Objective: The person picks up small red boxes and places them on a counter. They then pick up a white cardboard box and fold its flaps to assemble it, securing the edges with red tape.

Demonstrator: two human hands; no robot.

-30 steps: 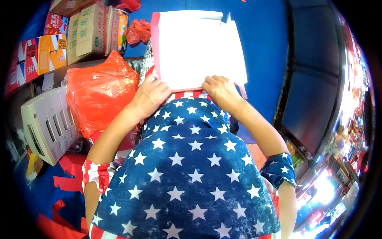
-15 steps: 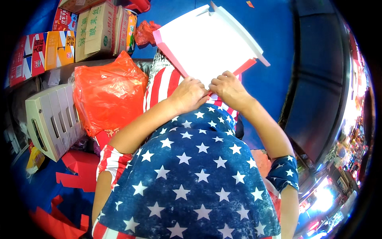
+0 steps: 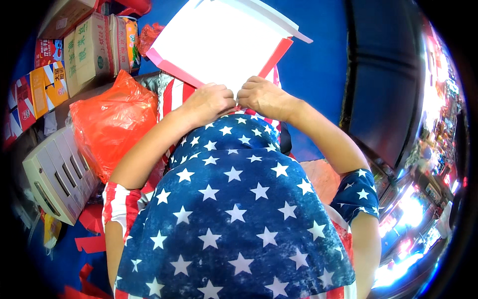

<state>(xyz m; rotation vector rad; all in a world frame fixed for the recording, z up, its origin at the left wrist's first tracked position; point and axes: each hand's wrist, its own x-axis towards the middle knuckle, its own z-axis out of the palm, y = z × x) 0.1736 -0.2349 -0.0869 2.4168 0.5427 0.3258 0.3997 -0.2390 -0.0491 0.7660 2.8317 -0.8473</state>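
A cardboard box [image 3: 219, 45], white inside with pink-red outer faces, rests over my lap with one corner toward me. Its side flaps stand partly folded up, and a white flap runs along the far right edge. At the near corner my left hand [image 3: 209, 103] is closed on the left side's edge. My right hand [image 3: 266, 98] grips the right side's edge just across from it, fingers curled. The two hands are close together with a narrow gap between them. My fingertips and the corner itself are mostly hidden behind my knuckles.
To my left lie an orange-red plastic bag [image 3: 117, 124] and a beige slotted plastic case [image 3: 59, 174]. Stacked cartons [image 3: 92, 52] stand beyond them. Red scraps [image 3: 92, 244] lie on the blue floor [image 3: 318, 89]. A long dark panel [image 3: 383, 79] runs along the right.
The whole view has shifted, so the box and hands appear farther up and left. My hands have moved slightly apart, and more of the box's red right side shows.
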